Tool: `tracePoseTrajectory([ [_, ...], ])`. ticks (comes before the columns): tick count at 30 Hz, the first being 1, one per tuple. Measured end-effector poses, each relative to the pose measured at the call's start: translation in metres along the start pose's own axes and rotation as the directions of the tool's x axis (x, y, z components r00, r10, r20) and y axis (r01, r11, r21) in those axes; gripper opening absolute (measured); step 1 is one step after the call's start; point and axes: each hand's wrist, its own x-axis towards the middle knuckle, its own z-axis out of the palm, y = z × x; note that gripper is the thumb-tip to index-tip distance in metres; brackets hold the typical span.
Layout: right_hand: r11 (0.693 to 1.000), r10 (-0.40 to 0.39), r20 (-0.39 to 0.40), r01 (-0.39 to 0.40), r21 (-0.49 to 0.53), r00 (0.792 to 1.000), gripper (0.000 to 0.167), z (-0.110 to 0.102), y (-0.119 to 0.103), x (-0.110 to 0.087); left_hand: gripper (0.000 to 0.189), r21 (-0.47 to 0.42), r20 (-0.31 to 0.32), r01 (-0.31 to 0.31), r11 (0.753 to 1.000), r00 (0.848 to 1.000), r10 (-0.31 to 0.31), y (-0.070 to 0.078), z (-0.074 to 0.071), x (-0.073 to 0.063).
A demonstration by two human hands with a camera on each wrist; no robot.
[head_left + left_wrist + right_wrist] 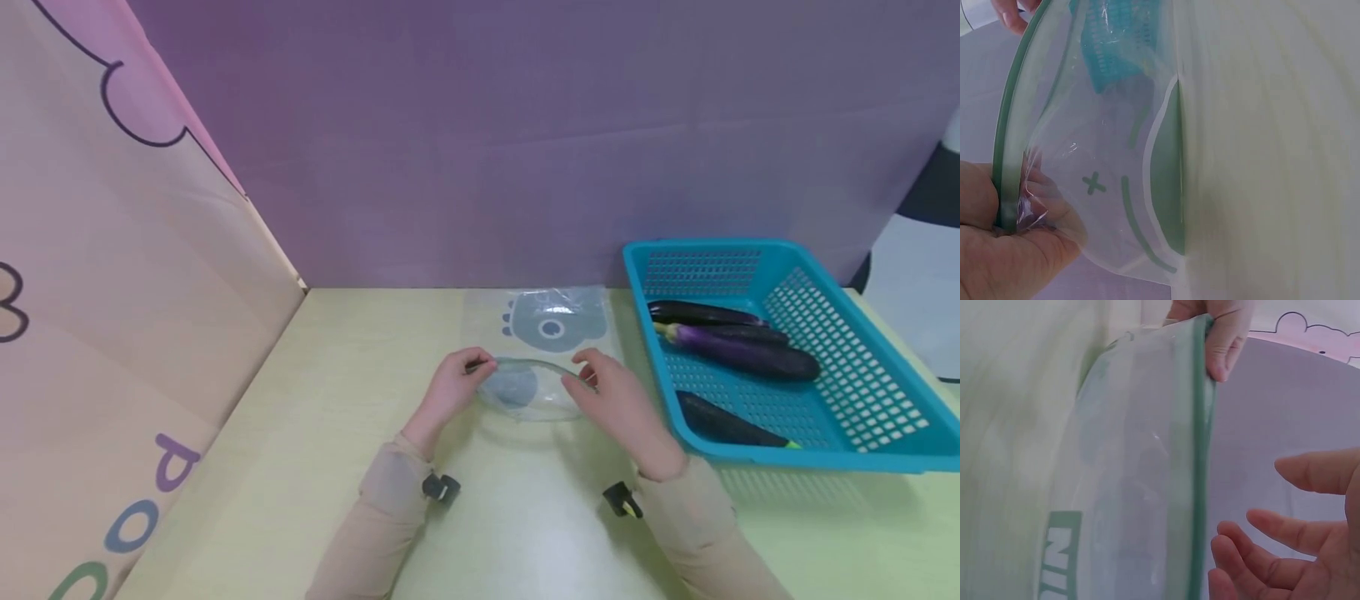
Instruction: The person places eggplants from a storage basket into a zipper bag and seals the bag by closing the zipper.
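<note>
A clear plastic zip bag (540,408) with a green zip edge and green print is held above the table. Its mouth gapes in the head view. My left hand (453,382) pinches the left end of the green rim between thumb and fingers. By the rim's right end is my right hand (618,408). In the right wrist view its fingers (1288,532) are spread apart, with a gap to the bag. Clear film with a grey-blue animal print (558,321) lies flat behind; I cannot tell whether it belongs to the same bag.
A blue plastic basket (660,417) stands to the right on the pale table (517,517). Several eggplants (742,350) lie in it. A purple cloth (450,150) hangs behind the table, and a printed panel (150,317) stands at the left.
</note>
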Motion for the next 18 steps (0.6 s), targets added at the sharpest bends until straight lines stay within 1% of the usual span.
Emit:
tracePoseTrajectory([
  [5,0.999,-0.033,-0.023,0.033,-0.001,0.999,0.032,-0.005,-0.004,-0.004,0.012,-0.001,-0.001,0.008,1.0,1.0,-0.008,0.0,0.001,0.0],
  [11,0.998,-0.064,-0.034,0.064,-0.009,0.997,0.028,-0.013,-0.009,-0.008,0.012,-0.002,0.002,0.014,1.0,1.0,-0.014,-0.002,0.001,0.001],
  [15,0.995,-0.097,-0.058,0.097,-0.002,0.994,0.023,-0.022,-0.012,-0.012,0.012,-0.001,0.003,0.008,1.0,1.0,-0.008,-0.002,0.0,0.0],
  [18,0.995,-0.103,-0.058,0.103,0.009,0.993,0.022,-0.029,-0.011,-0.014,0.012,-0.001,0.006,0.008,1.0,1.0,-0.008,-0.002,0.0,0.0],
])
